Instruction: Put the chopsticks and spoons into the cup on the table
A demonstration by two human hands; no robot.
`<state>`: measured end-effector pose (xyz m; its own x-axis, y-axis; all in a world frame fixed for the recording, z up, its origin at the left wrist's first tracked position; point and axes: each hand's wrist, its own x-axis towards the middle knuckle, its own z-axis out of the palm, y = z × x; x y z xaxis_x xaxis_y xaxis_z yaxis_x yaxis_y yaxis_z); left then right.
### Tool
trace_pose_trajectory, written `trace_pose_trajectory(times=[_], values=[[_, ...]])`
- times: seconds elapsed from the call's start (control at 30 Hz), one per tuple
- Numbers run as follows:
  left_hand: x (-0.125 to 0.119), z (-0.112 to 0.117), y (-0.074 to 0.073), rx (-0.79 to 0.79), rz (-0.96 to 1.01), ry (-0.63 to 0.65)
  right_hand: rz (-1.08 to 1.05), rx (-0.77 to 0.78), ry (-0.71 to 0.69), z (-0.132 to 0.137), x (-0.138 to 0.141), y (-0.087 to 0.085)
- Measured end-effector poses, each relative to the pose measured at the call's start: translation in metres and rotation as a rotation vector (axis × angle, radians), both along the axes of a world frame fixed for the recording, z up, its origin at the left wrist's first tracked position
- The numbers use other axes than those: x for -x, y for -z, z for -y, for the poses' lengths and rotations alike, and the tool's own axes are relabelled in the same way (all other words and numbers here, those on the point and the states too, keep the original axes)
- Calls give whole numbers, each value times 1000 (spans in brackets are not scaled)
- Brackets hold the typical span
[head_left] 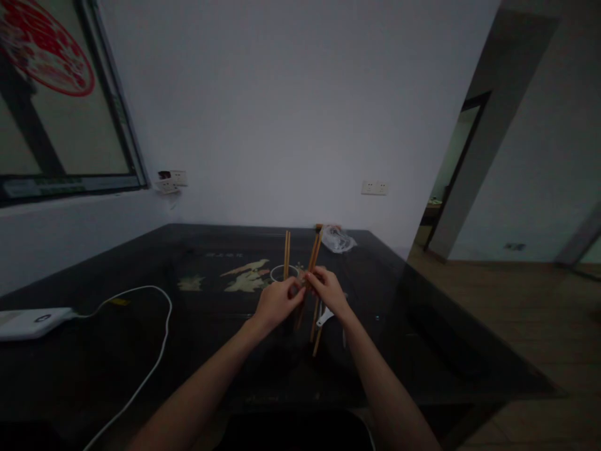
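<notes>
A pair of wooden chopsticks (313, 252) stands tilted between my two hands, over the middle of the table. My right hand (329, 291) pinches them around their middle. Just to the left, my left hand (278, 302) has its fingertips closed on the same chopsticks, a little lower. Behind my left hand is a round-rimmed cup (277, 270), with more chopsticks (287, 250) upright in it; its lower part is hidden. Below my right hand, other chopsticks (318, 338) and a white spoon (325, 316) lie on the dark table.
The dark glossy table (211, 369) bears a printed pattern and reaches the wall. A clear plastic bag (338, 239) lies at its back edge. At left is a white device (37, 324) with a white cable (165, 338) curving toward the front. A dark flat object (444, 341) lies at right.
</notes>
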<state>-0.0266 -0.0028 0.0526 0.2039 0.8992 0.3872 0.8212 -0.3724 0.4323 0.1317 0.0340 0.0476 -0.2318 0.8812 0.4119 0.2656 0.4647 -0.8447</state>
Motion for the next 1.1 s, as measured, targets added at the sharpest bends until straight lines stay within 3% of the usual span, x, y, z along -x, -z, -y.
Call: trace_pose_trajectory(times=[0.3,0.47,0.73,1.1], values=[[16,-15,-1,-186,523,196,222,-218,-93,12,1,-1],[15,-18,4,-267,600,270,273,-281,-111,14,3,1],[12,-17,4,-191,739,363,332,-309,-144,18,8,2],[13,-16,0,-186,774,358,344,-315,-164,17,9,5]])
